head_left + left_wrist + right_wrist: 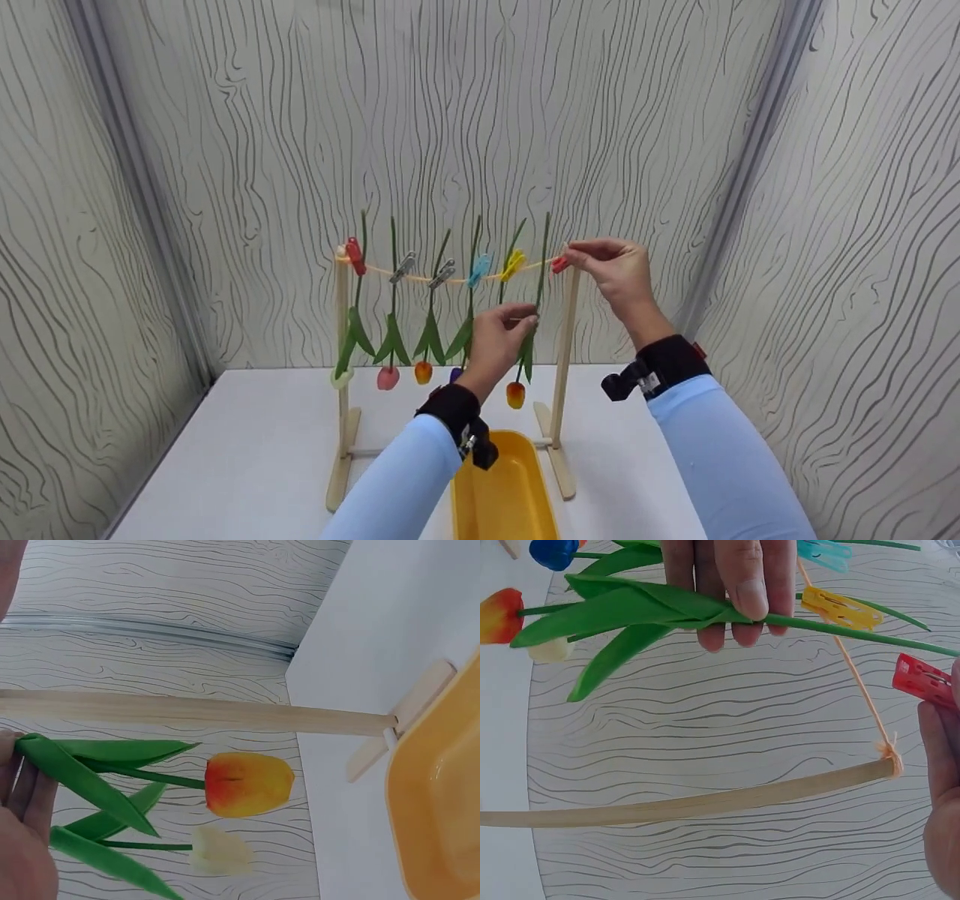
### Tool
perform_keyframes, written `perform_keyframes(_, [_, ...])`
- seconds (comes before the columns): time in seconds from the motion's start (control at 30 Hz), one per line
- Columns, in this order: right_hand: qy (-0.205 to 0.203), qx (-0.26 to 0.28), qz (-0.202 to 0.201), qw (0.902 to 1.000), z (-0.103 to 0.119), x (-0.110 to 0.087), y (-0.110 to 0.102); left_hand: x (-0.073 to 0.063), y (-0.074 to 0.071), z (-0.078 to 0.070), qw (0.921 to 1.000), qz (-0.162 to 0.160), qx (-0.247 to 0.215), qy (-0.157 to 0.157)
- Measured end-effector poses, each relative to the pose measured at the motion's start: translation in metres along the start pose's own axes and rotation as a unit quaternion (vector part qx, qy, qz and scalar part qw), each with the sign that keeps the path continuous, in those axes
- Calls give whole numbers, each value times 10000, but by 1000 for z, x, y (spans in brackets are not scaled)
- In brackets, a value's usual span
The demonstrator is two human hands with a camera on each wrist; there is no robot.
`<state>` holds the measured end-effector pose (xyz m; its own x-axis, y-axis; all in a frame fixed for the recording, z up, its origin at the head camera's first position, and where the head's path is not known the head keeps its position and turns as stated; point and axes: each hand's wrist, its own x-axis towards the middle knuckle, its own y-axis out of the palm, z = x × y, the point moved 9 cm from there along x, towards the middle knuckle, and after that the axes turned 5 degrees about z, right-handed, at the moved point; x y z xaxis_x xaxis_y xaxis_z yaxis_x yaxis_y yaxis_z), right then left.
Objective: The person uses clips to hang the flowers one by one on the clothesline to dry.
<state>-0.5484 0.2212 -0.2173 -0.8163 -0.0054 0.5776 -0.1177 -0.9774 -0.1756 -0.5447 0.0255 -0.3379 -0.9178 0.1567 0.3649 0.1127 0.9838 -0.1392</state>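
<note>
My left hand (499, 337) pinches the stem of an artificial tulip (247, 784) with an orange-yellow bloom, its head hanging down and its stem rising past the string (450, 280). In my right hand (619, 274) is a red clothespin (922, 680), gripped between thumb and fingers beside the string's right end. Left of the held tulip, a yellow clothespin (513, 265) and a blue clothespin (478, 270) sit on the string with stems in them. Two grey clothespins (403, 266) and another red clothespin (355, 256) hold more upside-down tulips farther left.
The string is tied between two wooden posts (566, 360) with flat feet on the white table (247, 435). A yellow tray (506, 495) stands at the front, under my left forearm. Wood-patterned panels (465, 112) enclose the back and sides.
</note>
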Motion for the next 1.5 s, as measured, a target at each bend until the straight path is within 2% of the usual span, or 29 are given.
perform_keyframes(0.3, [20,-83,-240,9997,3,10,0,10,7,-6,9994,-165,286,-98])
perform_keyframes(0.57, [250,-466,-448,9976,2,9,4,13,11,-1,9995,-1,284,-170])
perform_keyframes(0.83, [419,-415,-266,9979,-4,6,19,16,10,2,9994,-55,268,-220])
perform_keyframes(0.93, [647,-203,-191,9975,-8,2,20,17,12,1,9994,-17,292,-202])
perform_keyframes(1.1, [1002,-42,87,9949,-10,-2,32,15,6,0,9993,-74,308,-197])
perform_keyframes(1.27, [940,-605,155,9936,-3,-2,42,9,3,1,9994,-3,263,-230])
perform_keyframes(1.4, [755,-1200,146,9898,3,-1,50,-2,4,1,9986,241,439,-186])
perform_keyframes(1.5, [678,-1424,122,9874,4,2,53,-11,5,-1,9972,484,568,-77])
